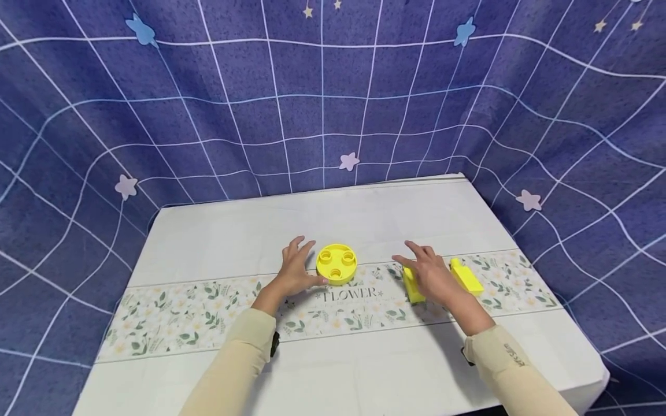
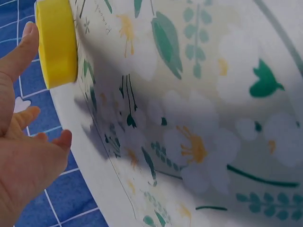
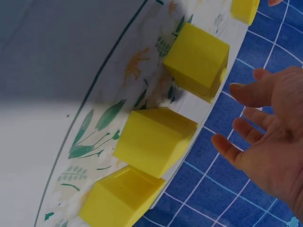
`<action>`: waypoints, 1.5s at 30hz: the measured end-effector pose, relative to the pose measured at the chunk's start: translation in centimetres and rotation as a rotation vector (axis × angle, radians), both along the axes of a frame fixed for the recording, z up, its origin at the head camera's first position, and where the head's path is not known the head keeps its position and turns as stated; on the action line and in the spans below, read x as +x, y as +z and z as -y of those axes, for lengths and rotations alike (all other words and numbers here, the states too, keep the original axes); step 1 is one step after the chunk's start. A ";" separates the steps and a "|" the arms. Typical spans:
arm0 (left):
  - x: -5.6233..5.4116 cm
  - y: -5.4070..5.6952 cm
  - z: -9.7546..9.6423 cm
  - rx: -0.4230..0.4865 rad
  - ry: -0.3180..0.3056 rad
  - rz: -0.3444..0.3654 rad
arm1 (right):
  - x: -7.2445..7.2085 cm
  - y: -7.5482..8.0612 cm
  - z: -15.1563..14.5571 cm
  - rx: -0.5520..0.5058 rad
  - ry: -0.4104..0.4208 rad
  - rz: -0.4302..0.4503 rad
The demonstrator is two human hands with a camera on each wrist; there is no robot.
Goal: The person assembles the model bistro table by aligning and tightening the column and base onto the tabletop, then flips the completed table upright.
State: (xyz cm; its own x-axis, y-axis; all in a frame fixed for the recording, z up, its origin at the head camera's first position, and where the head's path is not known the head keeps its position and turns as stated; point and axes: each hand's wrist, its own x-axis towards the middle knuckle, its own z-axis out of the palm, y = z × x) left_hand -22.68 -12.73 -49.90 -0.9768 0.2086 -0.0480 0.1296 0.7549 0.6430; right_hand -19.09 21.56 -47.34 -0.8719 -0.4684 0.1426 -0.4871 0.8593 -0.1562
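Observation:
A round yellow disc (image 1: 336, 263) with three raised ring sockets lies on the table near its middle. My left hand (image 1: 294, 273) is just left of it, fingers spread, thumb tip right at the disc's near rim. My right hand (image 1: 432, 277) hovers over yellow blocks with its fingers apart and holds nothing. One block (image 1: 413, 286) shows left of that hand, and another block (image 1: 469, 277), with a round peg on its far end, lies to its right. Between these two, a third block (image 3: 151, 142) appears in the right wrist view; in the head view the hand hides it.
Under everything is a table with a white cover (image 1: 333, 370), crossed by a printed floral band (image 1: 192, 315) with the word FLOWER. A dark blue curtain (image 1: 302, 115) with a grid and stars hangs behind the table and along both sides.

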 end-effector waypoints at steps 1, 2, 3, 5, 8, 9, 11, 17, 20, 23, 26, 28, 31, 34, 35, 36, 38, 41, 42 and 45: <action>0.0 -0.2 -0.1 0.015 -0.004 0.004 | 0.1 -0.1 -0.1 0.016 -0.002 0.006; -0.1 -0.3 -0.2 0.027 -0.006 0.010 | 0.1 -0.1 -0.1 0.029 -0.004 0.012; -0.2 -0.5 -0.3 0.032 -0.007 0.016 | 0.2 -0.2 -0.2 0.042 -0.005 0.019; -0.3 -0.7 -0.5 0.040 -0.009 0.023 | 0.3 -0.4 -0.3 0.063 -0.004 0.030; -0.5 -0.9 -0.9 0.032 -0.008 0.036 | 0.5 -0.6 -0.5 0.075 0.008 0.035; -0.5 -1.0 -1.0 0.027 -0.009 0.040 | 0.5 -0.6 -0.6 0.081 0.011 0.037; -0.6 -1.1 -1.2 0.013 -0.013 0.053 | 0.7 -0.6 -0.7 0.091 0.017 0.041; -1.1 -1.2 -1.5 -0.037 -0.017 0.082 | 0.9 -0.6 -1.0 0.119 0.014 0.095; -1.4 -1.5 -1.5 -0.035 -0.013 0.101 | 1.0 -0.9 -1.1 0.132 0.015 0.104; -1.7 -2.1 -1.5 -0.021 -0.014 0.112 | 1.1 -1.1 -1.1 0.130 0.019 0.113; -1.8 -2.4 -1.7 -0.014 -0.029 0.107 | 1.2 -1.3 -1.1 0.136 0.023 0.118; -1.8 -2.4 -1.9 -0.015 -0.040 0.098 | 1.3 -1.4 -1.1 0.148 0.021 0.118; -1.7 -2.2 -2.2 -0.015 -0.053 0.081 | 1.3 -1.4 -1.0 0.158 0.024 0.113; -1.7 -2.2 -2.3 -0.025 -0.051 0.063 | 1.3 -1.6 -0.8 0.152 0.031 0.106; -1.7 -2.3 -2.2 -0.025 -0.049 0.058 | 1.3 -1.6 -0.8 0.143 0.032 0.108; -1.8 -2.3 -2.2 -0.024 -0.048 0.052 | 1.2 -1.7 -0.7 0.137 0.033 0.108; -1.8 -2.4 -2.2 -0.022 -0.047 0.044 | 1.2 -1.8 -0.7 0.132 0.029 0.110; -2.0 -2.6 -2.2 -0.010 -0.047 0.045 | 1.1 -1.9 -0.5 0.133 0.030 0.100; -2.0 -2.7 -2.2 -0.003 -0.048 0.044 | 1.1 -1.9 -0.5 0.136 0.031 0.094; -2.2 -2.8 -2.2 0.024 -0.052 0.043 | 1.0 -2.0 -0.3 0.137 0.035 0.072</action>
State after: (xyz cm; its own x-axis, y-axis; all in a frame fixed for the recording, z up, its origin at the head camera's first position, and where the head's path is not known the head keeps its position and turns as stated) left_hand -24.91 -10.54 -52.75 -0.9619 0.2602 -0.0838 0.1401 0.7323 0.6664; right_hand -18.10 21.87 -49.35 -0.8606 -0.5091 0.0130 -0.5085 0.8578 -0.0744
